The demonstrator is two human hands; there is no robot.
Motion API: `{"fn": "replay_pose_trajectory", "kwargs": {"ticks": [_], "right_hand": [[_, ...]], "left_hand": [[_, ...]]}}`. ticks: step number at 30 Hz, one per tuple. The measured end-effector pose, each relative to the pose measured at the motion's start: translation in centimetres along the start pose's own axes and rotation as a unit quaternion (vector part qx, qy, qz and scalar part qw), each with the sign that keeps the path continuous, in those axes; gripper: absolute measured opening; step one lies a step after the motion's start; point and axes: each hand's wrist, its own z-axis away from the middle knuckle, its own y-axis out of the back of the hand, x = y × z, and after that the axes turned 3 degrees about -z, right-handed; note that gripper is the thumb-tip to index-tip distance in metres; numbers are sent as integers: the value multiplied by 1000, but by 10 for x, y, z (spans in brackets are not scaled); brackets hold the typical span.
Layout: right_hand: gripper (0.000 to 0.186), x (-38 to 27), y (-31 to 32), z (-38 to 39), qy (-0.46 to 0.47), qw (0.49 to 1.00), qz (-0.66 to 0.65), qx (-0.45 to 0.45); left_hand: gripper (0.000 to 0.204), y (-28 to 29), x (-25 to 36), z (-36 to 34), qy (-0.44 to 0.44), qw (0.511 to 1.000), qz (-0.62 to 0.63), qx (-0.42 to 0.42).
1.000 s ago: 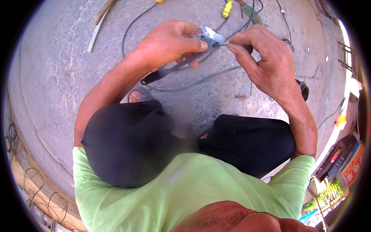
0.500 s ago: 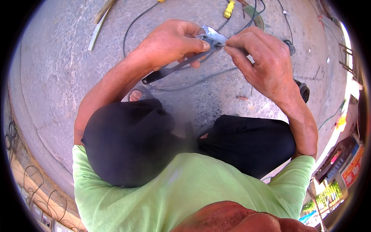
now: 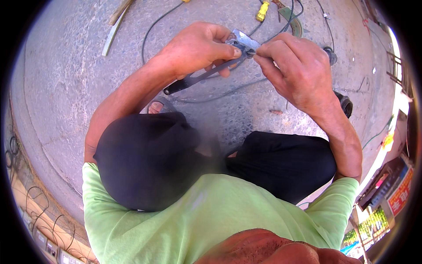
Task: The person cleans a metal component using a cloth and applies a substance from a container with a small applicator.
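Observation:
My left hand is closed round a dark metal piece with a long flat arm, held above the floor. The arm slants down toward my left foot and ends in a rounded tip. At the upper end sits a shiny silver plate, beside my left thumb, which presses on the dark part. My right hand pinches thumb and forefinger together right at the piece's right end. Whatever lies between those fingertips is too small and hidden to name.
Dark cables run over the concrete floor beneath my hands. Beyond lie a yellow-handled object and a curved green part. A black round object is by my right forearm; wooden strips lie far left.
Both hands keep nearly the same place and grip. The right fingertips have shifted very slightly at the end of the metal piece. Otherwise the view has moved only a little.

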Motion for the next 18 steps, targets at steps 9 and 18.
{"fn": "replay_pose_trajectory", "kwargs": {"ticks": [9,18], "right_hand": [[15,-2,5,-2,-50,998,-29,-11],[18,19,0,11,-312,908,-280,-3]], "left_hand": [[26,2,-4,-2,-3,1000,-8,-10],[27,3,-1,0,-14,999,9,-44]]}}
